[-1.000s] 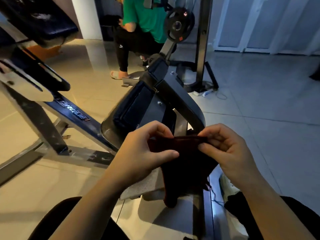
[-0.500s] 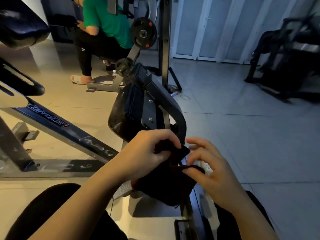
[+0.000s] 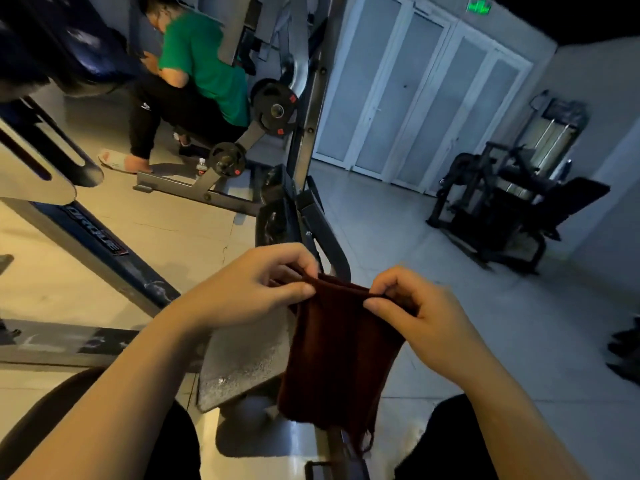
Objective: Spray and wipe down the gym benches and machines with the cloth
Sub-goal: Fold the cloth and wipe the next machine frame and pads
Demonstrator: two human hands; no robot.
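Observation:
A dark red cloth (image 3: 336, 355) hangs in front of me, stretched at its top edge between both hands. My left hand (image 3: 249, 289) pinches the cloth's upper left corner between thumb and fingers. My right hand (image 3: 412, 306) pinches the upper right corner the same way. Behind the cloth stands a gym machine with a dark pad (image 3: 277, 220) and a grey metal footplate (image 3: 242, 365) below my left wrist. No spray bottle shows.
A blue machine frame (image 3: 100, 244) slants across the left. A person in a green shirt (image 3: 204, 64) sits by a plate-loaded machine (image 3: 273, 109) at the back. Another dark machine (image 3: 502, 209) stands at right, before white doors (image 3: 408, 95).
The bunched cloth has been pulled open and now hangs flat between my hands, which moved apart. My view lifted, showing more of the room and the doors.

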